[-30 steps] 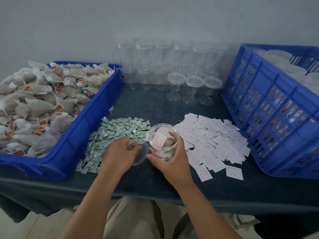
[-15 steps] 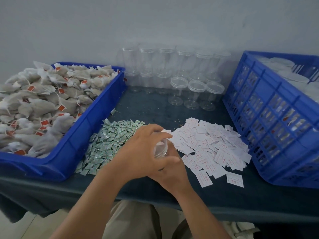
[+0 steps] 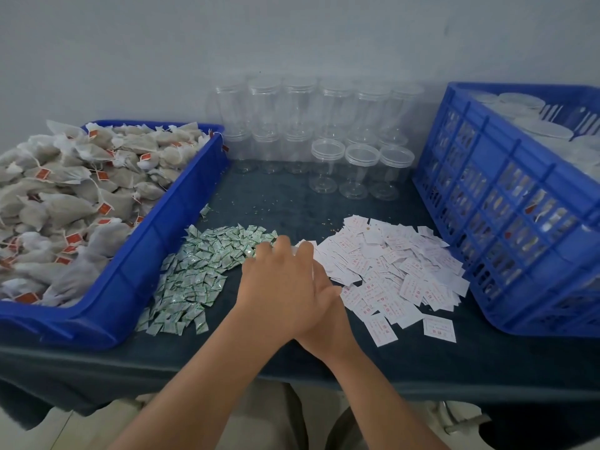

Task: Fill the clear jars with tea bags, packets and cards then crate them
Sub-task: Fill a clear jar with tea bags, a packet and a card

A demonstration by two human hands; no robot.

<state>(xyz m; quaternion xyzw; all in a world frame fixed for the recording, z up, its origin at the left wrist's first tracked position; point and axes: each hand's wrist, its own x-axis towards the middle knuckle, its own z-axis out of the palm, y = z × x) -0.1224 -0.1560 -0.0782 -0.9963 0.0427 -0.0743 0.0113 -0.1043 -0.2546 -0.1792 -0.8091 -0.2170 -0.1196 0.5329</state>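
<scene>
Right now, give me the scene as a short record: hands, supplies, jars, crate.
tea bags: heaped in the blue tray, left
packets: green-and-white pile on the dark cloth beside the tray
cards: white pile, red print, right of the hands
empty jars: clear, stacked by the wall
crate: blue, right, lidded jars inside
left hand: lies over the right hand, fingers curled down; whatever is under it is hidden
right hand: mostly covered, at the cards' near edge
</scene>
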